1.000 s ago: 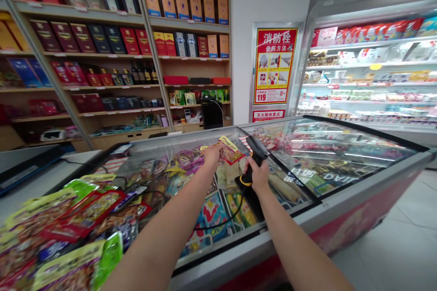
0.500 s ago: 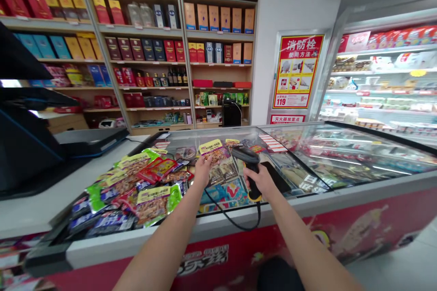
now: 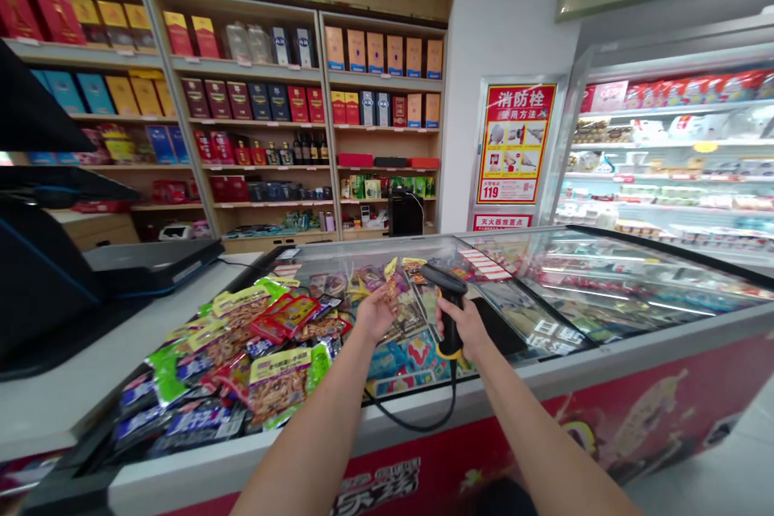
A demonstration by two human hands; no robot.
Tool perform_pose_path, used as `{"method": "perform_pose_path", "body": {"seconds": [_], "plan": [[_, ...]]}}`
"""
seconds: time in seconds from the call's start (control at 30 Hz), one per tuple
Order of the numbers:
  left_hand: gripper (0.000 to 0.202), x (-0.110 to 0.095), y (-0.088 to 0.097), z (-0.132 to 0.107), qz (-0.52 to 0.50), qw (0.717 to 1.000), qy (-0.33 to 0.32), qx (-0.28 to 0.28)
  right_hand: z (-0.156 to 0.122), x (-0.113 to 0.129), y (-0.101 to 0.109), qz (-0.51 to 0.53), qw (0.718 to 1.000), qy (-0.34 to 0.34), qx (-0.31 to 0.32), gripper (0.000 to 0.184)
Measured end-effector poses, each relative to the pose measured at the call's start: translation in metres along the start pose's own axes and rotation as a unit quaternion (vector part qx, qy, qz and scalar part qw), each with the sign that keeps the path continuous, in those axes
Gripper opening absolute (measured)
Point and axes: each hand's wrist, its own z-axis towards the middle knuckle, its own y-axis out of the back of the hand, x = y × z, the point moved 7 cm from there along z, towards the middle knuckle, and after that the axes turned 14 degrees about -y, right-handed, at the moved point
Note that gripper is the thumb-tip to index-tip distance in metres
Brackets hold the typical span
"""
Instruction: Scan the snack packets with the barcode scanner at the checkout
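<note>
My right hand [image 3: 463, 321] is wrapped round the handle of a black and yellow barcode scanner [image 3: 444, 280], held upright over the freezer's glass lid. The scanner's cable [image 3: 417, 426] loops down over the freezer's front edge. To the left of the scanner, my left hand [image 3: 376, 313] grips a yellow-topped snack packet [image 3: 391, 268], now tilted nearly edge-on. A second yellow-topped packet [image 3: 414, 265] lies on the glass just beyond. On the glass to the left spreads a heap of snack packets [image 3: 281, 383] in yellow, red, green and purple.
The chest freezer [image 3: 562, 377] stretches across the front and right. A dark flat tablet-like object [image 3: 497, 329] lies on its lid beside my right hand. At the left, a counter [image 3: 199, 290] carries a black checkout machine [image 3: 45, 274]. Shelves of boxed goods [image 3: 260, 101] line the back.
The snack packet in my left hand has turned from facing me to nearly edge-on, and that wrist has rotated. My right hand still holds the scanner. The view has tilted up slightly.
</note>
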Motion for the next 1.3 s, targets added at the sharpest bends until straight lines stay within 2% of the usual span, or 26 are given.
{"method": "perform_pose_path", "body": {"seconds": [0.13, 0.27, 0.33, 0.47, 0.53, 0.6, 0.73, 0.8, 0.93, 1.03, 1.17, 1.3], "plan": [[0.019, 0.011, -0.021, 0.017, 0.035, 0.999, 0.006, 0.004, 0.046, -0.001, -0.025, 0.032, 0.999, 0.009, 0.026, 0.046], [0.026, 0.013, -0.031, 0.034, 0.065, 0.997, -0.042, 0.004, 0.078, -0.008, -0.040, 0.016, 0.999, 0.021, 0.041, 0.041], [0.028, 0.009, -0.028, 0.038, 0.078, 0.996, -0.050, 0.013, 0.089, -0.009, -0.044, -0.007, 0.998, 0.028, 0.057, 0.035], [0.047, 0.005, -0.014, 0.038, 0.084, 0.996, -0.002, 0.021, 0.104, -0.016, -0.041, -0.040, 0.996, 0.022, 0.072, 0.033], [0.046, 0.003, -0.009, 0.039, 0.093, 0.995, -0.006, 0.024, 0.107, -0.019, -0.040, -0.046, 0.996, 0.014, 0.076, 0.033], [0.043, 0.002, -0.003, 0.043, 0.086, 0.996, -0.027, 0.007, 0.107, -0.019, -0.037, -0.042, 0.996, 0.013, 0.077, 0.033], [0.039, -0.002, 0.019, 0.050, 0.048, 0.991, -0.082, -0.090, 0.100, -0.011, -0.024, -0.007, 0.997, 0.002, 0.080, 0.039], [0.039, -0.006, 0.028, 0.053, 0.046, 0.986, -0.106, -0.118, 0.093, -0.009, -0.013, -0.011, 0.997, -0.012, 0.079, 0.039], [0.037, -0.009, 0.031, 0.055, 0.047, 0.985, -0.112, -0.119, 0.076, -0.011, 0.009, -0.041, 0.997, -0.027, 0.056, 0.040], [0.032, -0.005, 0.030, 0.054, 0.056, 0.986, -0.094, -0.129, 0.067, -0.014, 0.016, -0.073, 0.997, -0.019, 0.030, 0.039], [0.031, -0.004, 0.029, 0.054, 0.065, 0.983, -0.105, -0.136, 0.056, -0.016, 0.016, -0.142, 0.990, -0.012, -0.010, 0.033], [0.037, -0.007, 0.026, 0.054, 0.059, 0.982, -0.130, -0.125, 0.042, -0.009, 0.005, -0.174, 0.985, -0.012, -0.005, 0.031]]}}
